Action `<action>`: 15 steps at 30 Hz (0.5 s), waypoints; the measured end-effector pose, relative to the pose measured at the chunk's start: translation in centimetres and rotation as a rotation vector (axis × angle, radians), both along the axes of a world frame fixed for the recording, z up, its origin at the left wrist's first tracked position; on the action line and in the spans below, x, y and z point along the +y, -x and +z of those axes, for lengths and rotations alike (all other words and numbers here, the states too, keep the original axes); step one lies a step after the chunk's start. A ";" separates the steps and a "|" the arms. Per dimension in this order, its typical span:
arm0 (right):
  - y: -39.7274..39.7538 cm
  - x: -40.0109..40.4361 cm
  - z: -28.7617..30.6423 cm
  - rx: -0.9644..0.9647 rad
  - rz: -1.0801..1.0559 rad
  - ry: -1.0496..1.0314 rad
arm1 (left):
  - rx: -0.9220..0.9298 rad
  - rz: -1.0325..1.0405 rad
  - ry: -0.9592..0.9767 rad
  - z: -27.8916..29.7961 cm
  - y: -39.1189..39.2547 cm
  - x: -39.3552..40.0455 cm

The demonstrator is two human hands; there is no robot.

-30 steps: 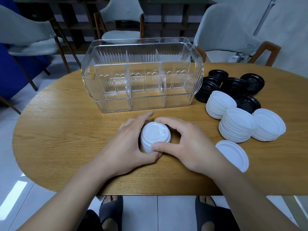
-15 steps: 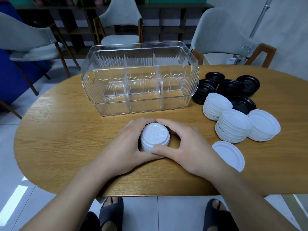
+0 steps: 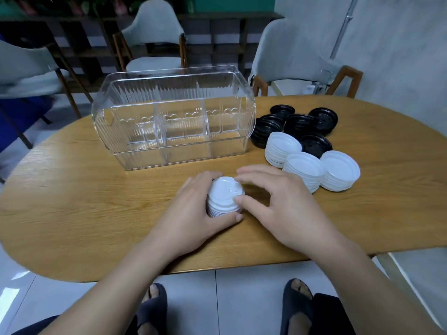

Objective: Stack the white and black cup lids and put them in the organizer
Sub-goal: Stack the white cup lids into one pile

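A short stack of white cup lids (image 3: 225, 198) stands on the wooden table (image 3: 84, 201) in front of me. My left hand (image 3: 193, 213) grips it from the left, fingers behind and thumb in front. My right hand (image 3: 280, 204) pinches its right edge between thumb and blurred index finger, with the palm held off to the right. The clear organizer (image 3: 174, 151) with three compartments stands behind the stack and holds nothing. Three more stacks of white lids (image 3: 303, 168) and several black lids (image 3: 297, 124) lie to its right.
Grey chairs (image 3: 154, 35) stand around the far side of the table. The table's near edge runs just below my wrists, with my feet in dark slippers (image 3: 152, 308) on the tiled floor beneath.
My left hand has wrapped further round the stack. My right palm has drawn back to the right, leaving thumb and index on the stack. The view has shifted, so the single loose white lid no longer shows.
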State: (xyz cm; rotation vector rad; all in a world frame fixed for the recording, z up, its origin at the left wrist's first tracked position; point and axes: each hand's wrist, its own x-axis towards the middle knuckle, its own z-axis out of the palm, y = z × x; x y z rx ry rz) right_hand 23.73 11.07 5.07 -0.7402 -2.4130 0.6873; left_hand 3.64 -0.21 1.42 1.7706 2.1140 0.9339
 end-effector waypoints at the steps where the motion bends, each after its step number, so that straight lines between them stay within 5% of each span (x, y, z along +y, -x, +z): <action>1: -0.6 0.2 0.1 -0.005 -0.014 -0.016 | -0.004 -0.001 0.002 0.0 -0.3 0.2; 15: -6.4 0.4 -1.7 -0.244 -0.065 -0.167 | 0.004 0.007 -0.001 0.1 -3.2 0.8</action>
